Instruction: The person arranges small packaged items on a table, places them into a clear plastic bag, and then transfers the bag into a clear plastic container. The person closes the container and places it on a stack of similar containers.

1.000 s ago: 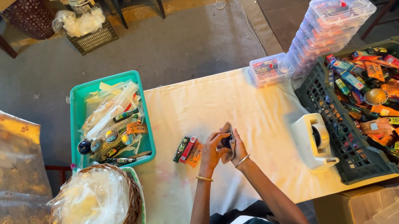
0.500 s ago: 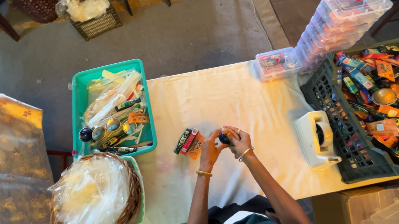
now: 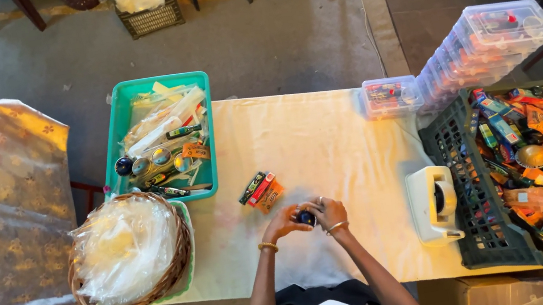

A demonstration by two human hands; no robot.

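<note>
Where hands (image 3: 306,217) meet, orange packets (image 3: 262,191) beside.

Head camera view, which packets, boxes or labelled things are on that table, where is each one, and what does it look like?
Small packets: on the white cloth beside the left hand, flat, orange, red and dark.
Clear boxes: stacked at the far right, see-through with orange contents.
Single clear box: beside that stack, lidded.
Black crate: right edge, full of orange, red and blue packets.
Teal tray: far left, holding wrapped pieces and small bottles.
</note>
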